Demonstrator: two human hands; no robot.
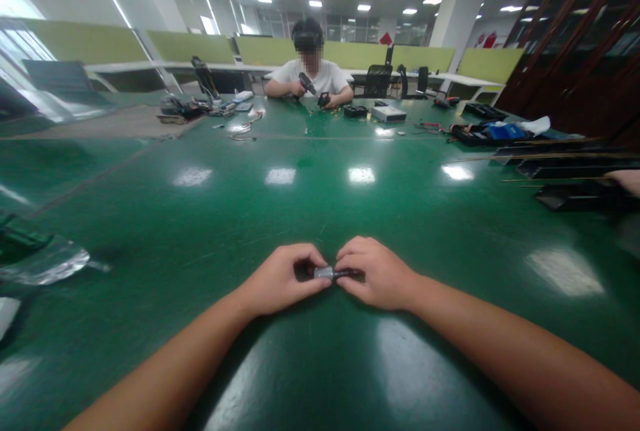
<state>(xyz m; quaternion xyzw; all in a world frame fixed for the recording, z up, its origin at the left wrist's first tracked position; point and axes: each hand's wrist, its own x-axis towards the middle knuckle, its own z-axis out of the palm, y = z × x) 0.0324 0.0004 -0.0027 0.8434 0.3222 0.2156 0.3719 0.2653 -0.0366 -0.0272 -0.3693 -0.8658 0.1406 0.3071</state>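
Observation:
In front of me, my left hand (287,278) pinches a small silver cylindrical piece (323,273) between thumb and fingertips. My right hand (377,273) is closed on a dark, narrow part (347,273) that meets the right end of the silver one. Both pieces lie in one line, level, just over the green table (320,211). Whether they are joined or only touching I cannot tell, and their exact kind is too small to make out. Fingers cover part of each piece.
Across the table a person (310,78) holds a power drill (307,83) and a black part (324,99). A clear plastic bag (50,261) lies at the left. Black trays (565,194) and another person's hand (627,181) are at the right, near a blue-and-black tool bag (505,131).

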